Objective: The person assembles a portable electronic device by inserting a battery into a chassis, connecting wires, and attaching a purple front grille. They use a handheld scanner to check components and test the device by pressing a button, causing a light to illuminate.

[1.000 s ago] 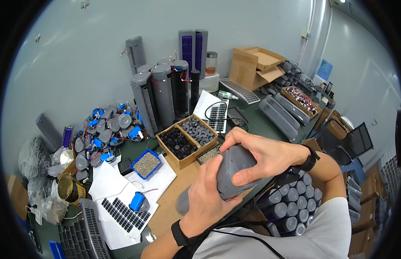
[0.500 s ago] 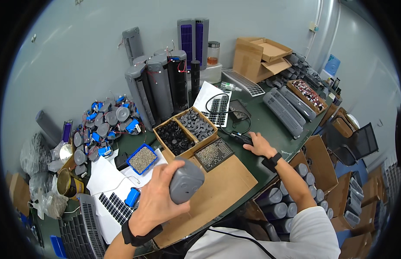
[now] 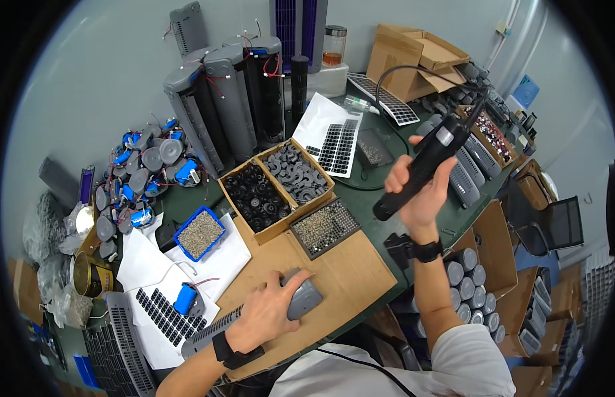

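My left hand [image 3: 268, 308] is closed around one end of a long grey slotted housing [image 3: 305, 301], which lies on a flat cardboard sheet [image 3: 350, 281]. The palm and fingers cover part of its middle. Raised over the right side of the bench, my right hand [image 3: 421, 195] grips a black corded electric screwdriver [image 3: 423, 169], tilted toward the upper right. Its bit I cannot make out. Between the hands, a black perforated tray [image 3: 324, 228] of small screws stands beside a divided cardboard box [image 3: 278, 188] of black round parts and grey curved parts.
A blue tray [image 3: 200, 233] of small metal pieces stands on white paper at left. Behind it are piled grey caps with blue motors [image 3: 152, 159] and upright grey housings [image 3: 225, 106]. The screwdriver's cable [image 3: 380, 83] loops at the back. Cartons of grey cylinders [image 3: 476, 291] stand at right.
My left hand has lowered the grey housing onto the cardboard, laying it lengthwise. My right hand has lifted the screwdriver off the bench, and its cable has risen with it. The view has shifted slightly.
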`<state>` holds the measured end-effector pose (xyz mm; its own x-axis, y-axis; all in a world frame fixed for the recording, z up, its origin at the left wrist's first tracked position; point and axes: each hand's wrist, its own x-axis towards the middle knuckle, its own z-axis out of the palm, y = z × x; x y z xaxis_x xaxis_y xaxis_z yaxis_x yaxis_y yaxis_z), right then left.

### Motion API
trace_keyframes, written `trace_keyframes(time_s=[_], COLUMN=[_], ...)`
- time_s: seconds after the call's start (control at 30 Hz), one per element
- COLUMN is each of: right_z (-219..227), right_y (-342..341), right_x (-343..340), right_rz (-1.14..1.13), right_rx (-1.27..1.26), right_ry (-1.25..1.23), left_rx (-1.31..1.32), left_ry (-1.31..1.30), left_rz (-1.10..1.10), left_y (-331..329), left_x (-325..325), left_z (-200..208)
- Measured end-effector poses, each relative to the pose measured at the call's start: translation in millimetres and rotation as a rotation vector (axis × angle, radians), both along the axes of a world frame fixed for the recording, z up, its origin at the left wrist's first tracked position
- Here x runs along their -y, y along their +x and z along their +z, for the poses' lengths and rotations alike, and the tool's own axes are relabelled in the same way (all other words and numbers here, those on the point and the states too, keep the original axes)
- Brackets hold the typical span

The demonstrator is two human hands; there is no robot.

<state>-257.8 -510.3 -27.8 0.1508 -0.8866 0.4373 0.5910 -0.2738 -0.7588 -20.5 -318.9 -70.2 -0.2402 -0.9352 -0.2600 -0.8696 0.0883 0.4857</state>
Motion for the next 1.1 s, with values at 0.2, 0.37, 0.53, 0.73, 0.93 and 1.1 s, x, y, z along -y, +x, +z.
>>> trace_keyframes(time_s=[0.2,0.37,0.53,0.73,0.93,1.1], right_z=[-49.2,-59.3,-73.1,-73.4,-80.3,-74.9], right_y=[29.7,39.2,40.8,42.5,42.1,43.9], right_x=[14.2,19.7,25.6,24.3,24.8,23.2], right_rz=[-0.115,-0.093,-0.058,-0.074,0.016,-0.004], right_rx=[-0.091,-0.17,-0.096,-0.168,-0.271,-0.29], right_ry=[-0.028,-0.028,-0.058,-0.064,-0.119,-0.1], left_rx=[-0.001,0.003,-0.01,-0.009,-0.017,-0.043], left_ry=[-0.066,-0.067,-0.047,-0.026,-0.039,-0.057], left_rz=[-0.004,0.016,0.026,0.039,0.049,0.047], left_y=[-5.8,-5.8,-6.4,-6.9,-6.7,-5.0], left_x=[1.5,1.0,1.9,2.8,1.7,2.1], left_z=[-3.6,-2.5,-5.4,-3.3,-3.1,-4.8])
